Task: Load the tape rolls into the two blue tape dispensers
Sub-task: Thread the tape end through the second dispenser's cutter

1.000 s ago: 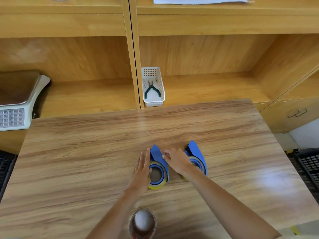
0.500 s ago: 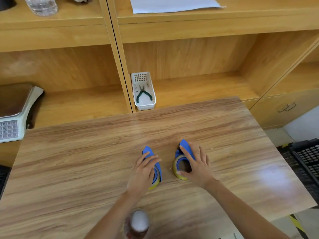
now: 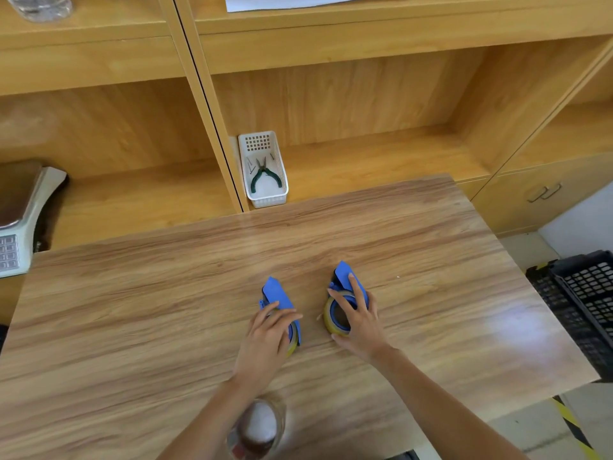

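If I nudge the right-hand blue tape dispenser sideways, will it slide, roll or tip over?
The right dispenser stands on its narrow edge with a round yellowish tape roll at its near end, so a side push would probably tip it flat. The table looks smooth and glossy, so it may skid first. The right hand lying on it should steady it.

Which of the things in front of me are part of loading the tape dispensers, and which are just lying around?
Part of the job:
- left blue dispenser with its tape roll, under the left hand
- right blue dispenser with its tape roll, under the right hand

Just lying about:
- white basket holding pliers
- scale
- paper sheet
- plastic bottle
- black crate
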{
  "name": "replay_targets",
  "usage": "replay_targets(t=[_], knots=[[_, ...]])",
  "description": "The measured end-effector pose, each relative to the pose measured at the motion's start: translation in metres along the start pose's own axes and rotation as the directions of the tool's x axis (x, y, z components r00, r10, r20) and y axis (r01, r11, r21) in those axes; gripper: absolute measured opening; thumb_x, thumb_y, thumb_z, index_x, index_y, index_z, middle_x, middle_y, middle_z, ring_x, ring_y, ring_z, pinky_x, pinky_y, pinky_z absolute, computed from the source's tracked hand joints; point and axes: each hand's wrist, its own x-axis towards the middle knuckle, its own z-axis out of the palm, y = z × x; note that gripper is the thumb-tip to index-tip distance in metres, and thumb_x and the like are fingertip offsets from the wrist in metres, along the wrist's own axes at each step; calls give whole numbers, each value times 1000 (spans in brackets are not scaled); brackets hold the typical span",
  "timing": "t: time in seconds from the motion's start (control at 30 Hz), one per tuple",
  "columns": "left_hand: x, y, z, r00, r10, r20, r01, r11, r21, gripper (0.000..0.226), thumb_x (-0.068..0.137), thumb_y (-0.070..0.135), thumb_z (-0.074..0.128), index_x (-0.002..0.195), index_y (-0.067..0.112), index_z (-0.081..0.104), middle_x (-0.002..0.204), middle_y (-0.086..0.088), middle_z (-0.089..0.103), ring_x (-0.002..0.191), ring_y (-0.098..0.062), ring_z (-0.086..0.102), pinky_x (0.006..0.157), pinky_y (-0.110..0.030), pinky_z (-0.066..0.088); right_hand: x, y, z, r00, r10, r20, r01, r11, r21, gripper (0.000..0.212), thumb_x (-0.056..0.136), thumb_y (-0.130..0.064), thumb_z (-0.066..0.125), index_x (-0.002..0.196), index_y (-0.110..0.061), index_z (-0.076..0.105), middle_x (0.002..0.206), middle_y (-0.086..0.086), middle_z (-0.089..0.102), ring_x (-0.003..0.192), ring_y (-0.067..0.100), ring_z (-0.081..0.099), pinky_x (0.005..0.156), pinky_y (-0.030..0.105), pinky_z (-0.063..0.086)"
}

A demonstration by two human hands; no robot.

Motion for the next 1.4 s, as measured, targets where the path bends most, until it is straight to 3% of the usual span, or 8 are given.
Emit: replay_targets(t=[0.23,0.53,0.7,0.9,1.03,1.13,1.23,1.4], knots=[[7,3,-6,999,-20,36,21,1000,-14,44,95,10,45,132,31,54,135,16,55,142,-11,26,116,-34,27,-3,-7,-5,993,-47,-108,58,993,105,90,64,-33,73,146,-42,35,164,-2,6,130,36,33,100,42,44],[16,10,-14,990,16,143,5,990,-144,87,81,81,11,153,32,16,153,23,15,143,3,6,114,-19,15,0,-51,-38,941,-164,-297,245,934,261,86,75,-47,77,149,-34,37,164,5,13,149,16,20,115,32,24],[22,27,-38,997,-43,66,68,894,-444,54,99,25,50,148,33,29,150,23,30,130,20,28,102,-1,23,-4,-74,-55,957,-170,-237,251,894,371,96,78,-51,72,155,-38,15,164,-11,-1,150,5,6,113,15,9],[21,30,-46,965,-223,141,246,574,-781,48,86,8,71,127,27,56,105,22,72,97,-7,70,82,-12,48,-7,-77,-71,974,-126,-188,220,724,654,93,86,-49,68,156,-33,9,162,-14,14,150,5,13,119,30,21],[24,29,-50,968,-204,145,232,518,-823,48,69,25,82,111,34,63,127,8,61,93,-29,70,88,-38,55,-3,-84,-85,983,-2,-184,136,678,723,70,100,-41,50,154,-43,7,155,-9,24,144,-3,20,110,19,23],[27,31,-54,973,-157,169,230,597,-769,43,76,17,79,110,34,59,127,5,58,79,-37,63,89,-48,51,3,-83,-89,985,-66,-162,158,735,660,68,101,-41,48,155,-41,6,156,-19,22,142,-8,19,108,9,22],[29,35,-59,972,-99,211,218,707,-673,36,87,14,71,112,31,52,124,14,57,80,-36,65,85,-35,51,4,-78,-92,983,-143,-113,183,765,618,72,100,-38,50,156,-38,4,149,-26,26,135,-16,22,104,2,21],[26,40,-60,968,-60,243,183,830,-526,31,96,17,59,118,34,46,110,12,62,86,-3,65,84,-22,48,3,-76,-102,968,-248,48,186,830,526,78,89,-58,57,149,-55,8,146,-5,27,126,7,43,101,26,41]])
